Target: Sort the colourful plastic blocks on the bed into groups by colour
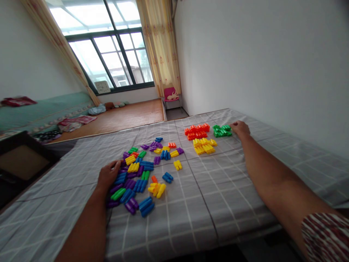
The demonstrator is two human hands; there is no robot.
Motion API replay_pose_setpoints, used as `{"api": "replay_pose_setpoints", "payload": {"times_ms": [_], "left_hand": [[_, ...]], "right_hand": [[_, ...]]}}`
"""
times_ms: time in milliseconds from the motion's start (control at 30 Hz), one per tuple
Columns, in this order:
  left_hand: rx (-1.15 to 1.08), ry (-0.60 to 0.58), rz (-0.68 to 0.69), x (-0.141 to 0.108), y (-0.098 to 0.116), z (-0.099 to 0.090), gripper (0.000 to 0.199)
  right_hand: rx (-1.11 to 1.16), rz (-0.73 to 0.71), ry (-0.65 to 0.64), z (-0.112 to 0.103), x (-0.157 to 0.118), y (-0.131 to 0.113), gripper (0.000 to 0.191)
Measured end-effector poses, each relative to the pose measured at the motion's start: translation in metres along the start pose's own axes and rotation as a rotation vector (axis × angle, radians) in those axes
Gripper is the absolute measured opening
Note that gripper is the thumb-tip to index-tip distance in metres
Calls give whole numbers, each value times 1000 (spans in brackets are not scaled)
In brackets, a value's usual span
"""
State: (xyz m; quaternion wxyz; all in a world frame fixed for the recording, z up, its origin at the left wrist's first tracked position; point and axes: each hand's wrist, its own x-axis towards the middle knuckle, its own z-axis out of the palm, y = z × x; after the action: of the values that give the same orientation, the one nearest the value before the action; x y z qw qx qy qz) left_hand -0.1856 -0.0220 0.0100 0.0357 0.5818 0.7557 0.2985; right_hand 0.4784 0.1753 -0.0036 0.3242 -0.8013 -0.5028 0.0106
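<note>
My left hand rests at the left edge of a mixed pile of plastic toy blocks. Its fingers are curled together, and whatever they hold is hidden. Blue, purple, green, yellow and orange pieces, each of joined rounded tubes, lie loosely there. Farther off to the right, my right hand pinches at the right end of a group of green blocks. Left of that group are stacked orange-red blocks, and nearer to me a group of yellow blocks.
A grey checked cloth covers the surface under the blocks. Beyond its far edge is a brown mat-covered bed with clothes on it. A pink chair stands by the curtain. A white wall runs along the right.
</note>
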Motion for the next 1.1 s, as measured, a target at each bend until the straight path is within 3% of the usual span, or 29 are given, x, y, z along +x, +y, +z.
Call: {"api": "replay_pose_setpoints", "payload": {"times_ms": [100,200,400,667,933,1100], "left_hand": [[-14,3,-3,-1,2,0,49],[-30,10,-7,-2,4,-1,47],[-21,1,1,-3,8,-3,47],[2,3,27,-2,8,-3,47],[23,-19,5,1,3,0,50],[15,-8,17,-1,4,-1,48]], "right_hand": [[-22,-97,-5,-3,1,-25,36],[-139,-221,-161,1,3,-58,41],[-431,-286,-262,17,3,-96,47],[-387,-253,-252,6,14,-90,38],[-377,-280,-231,-1,-7,-69,41],[-264,-326,-176,-9,-6,-62,44]]}}
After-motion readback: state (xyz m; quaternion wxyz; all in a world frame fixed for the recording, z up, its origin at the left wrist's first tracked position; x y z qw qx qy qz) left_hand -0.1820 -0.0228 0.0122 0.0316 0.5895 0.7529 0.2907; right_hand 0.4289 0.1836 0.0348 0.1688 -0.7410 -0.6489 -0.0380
